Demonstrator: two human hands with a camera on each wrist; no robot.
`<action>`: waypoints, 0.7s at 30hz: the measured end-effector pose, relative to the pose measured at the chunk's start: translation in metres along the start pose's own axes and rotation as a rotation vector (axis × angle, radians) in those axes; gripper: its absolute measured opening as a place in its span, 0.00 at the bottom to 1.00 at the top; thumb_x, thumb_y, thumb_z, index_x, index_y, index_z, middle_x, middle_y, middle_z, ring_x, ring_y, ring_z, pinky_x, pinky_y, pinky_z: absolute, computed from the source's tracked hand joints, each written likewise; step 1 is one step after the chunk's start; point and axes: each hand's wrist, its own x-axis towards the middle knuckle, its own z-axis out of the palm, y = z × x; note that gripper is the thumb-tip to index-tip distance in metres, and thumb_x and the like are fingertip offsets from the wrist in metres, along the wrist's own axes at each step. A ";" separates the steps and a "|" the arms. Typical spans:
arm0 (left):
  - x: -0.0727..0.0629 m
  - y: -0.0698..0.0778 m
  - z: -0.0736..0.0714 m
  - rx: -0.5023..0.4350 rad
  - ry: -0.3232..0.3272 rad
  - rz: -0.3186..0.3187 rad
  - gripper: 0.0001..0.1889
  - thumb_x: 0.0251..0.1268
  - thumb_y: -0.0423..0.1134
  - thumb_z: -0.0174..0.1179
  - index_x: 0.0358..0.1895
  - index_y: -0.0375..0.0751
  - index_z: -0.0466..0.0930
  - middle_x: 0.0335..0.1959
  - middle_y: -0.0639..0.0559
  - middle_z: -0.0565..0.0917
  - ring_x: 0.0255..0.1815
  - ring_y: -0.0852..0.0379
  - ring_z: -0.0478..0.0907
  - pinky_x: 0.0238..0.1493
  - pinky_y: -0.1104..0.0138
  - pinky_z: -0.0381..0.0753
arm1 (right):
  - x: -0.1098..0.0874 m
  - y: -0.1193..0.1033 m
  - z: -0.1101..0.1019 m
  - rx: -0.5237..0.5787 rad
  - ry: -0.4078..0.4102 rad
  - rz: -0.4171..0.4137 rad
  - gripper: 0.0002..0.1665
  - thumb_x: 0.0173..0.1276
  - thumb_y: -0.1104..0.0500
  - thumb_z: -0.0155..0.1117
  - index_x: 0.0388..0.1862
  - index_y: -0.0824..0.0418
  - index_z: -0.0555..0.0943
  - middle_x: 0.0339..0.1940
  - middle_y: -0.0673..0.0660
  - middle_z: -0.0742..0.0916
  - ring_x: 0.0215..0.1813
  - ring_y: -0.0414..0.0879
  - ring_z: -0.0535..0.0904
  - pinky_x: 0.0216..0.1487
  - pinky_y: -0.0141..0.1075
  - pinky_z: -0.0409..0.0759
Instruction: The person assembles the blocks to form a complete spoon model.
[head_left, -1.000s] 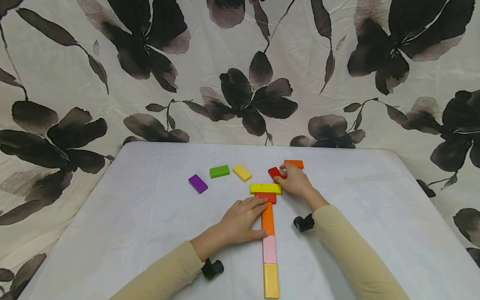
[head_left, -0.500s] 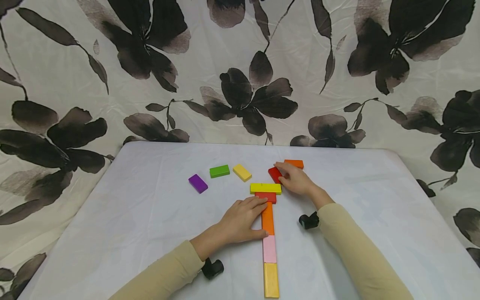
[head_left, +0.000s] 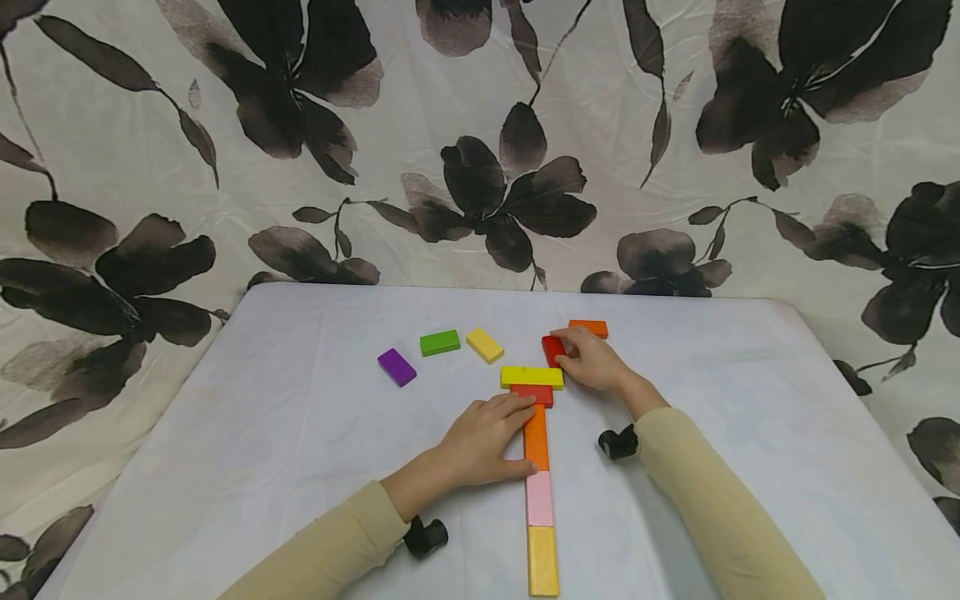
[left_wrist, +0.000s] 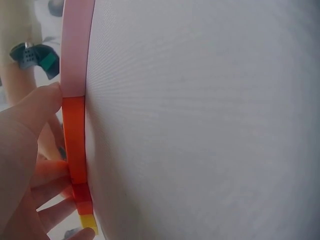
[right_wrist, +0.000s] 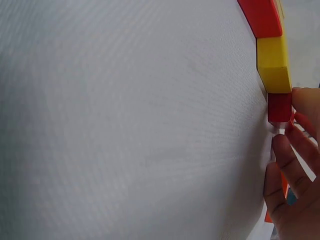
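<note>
A line of blocks runs up the white table: a golden-yellow block (head_left: pixel 543 562), a pink block (head_left: pixel 538 500), an orange block (head_left: pixel 536 446) and a red block (head_left: pixel 538 397). Across its far end lies a bright yellow block (head_left: pixel 531 378). My left hand (head_left: pixel 480 443) rests along the line's left side, thumb at the pink-orange joint and fingers extended to the red block. Beyond the crosswise yellow one, my right hand (head_left: pixel 592 360) pinches a second red block (head_left: pixel 552 351) between thumb and fingers. In the right wrist view, this red block (right_wrist: pixel 279 107) stands right at the yellow block's end.
Another orange block (head_left: pixel 588 328) lies just behind the right hand. Toward the back left are separate purple (head_left: pixel 396 367), green (head_left: pixel 439 342) and pale yellow (head_left: pixel 484 345) blocks. Behind the table (head_left: pixel 300 467) hangs a floral cloth (head_left: pixel 465 100). Black cameras sit under both wrists.
The second red block has turned from a slant to nearly lengthwise and shifted slightly right. My right hand's fingers have moved along it; the left hand has stayed put.
</note>
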 end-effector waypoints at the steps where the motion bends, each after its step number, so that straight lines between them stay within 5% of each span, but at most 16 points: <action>1: 0.000 0.000 0.000 0.001 -0.002 -0.001 0.39 0.52 0.61 0.60 0.65 0.43 0.67 0.66 0.51 0.67 0.66 0.51 0.62 0.59 0.53 0.68 | 0.000 0.000 0.000 0.002 0.000 0.005 0.29 0.66 0.56 0.58 0.65 0.59 0.67 0.52 0.60 0.76 0.43 0.50 0.71 0.45 0.40 0.75; 21: 0.001 0.002 -0.002 0.001 -0.013 -0.014 0.39 0.51 0.61 0.60 0.65 0.43 0.67 0.66 0.51 0.67 0.67 0.51 0.62 0.60 0.54 0.67 | -0.004 0.003 0.000 0.000 0.043 0.022 0.30 0.64 0.53 0.60 0.63 0.60 0.68 0.52 0.62 0.74 0.42 0.50 0.71 0.44 0.39 0.74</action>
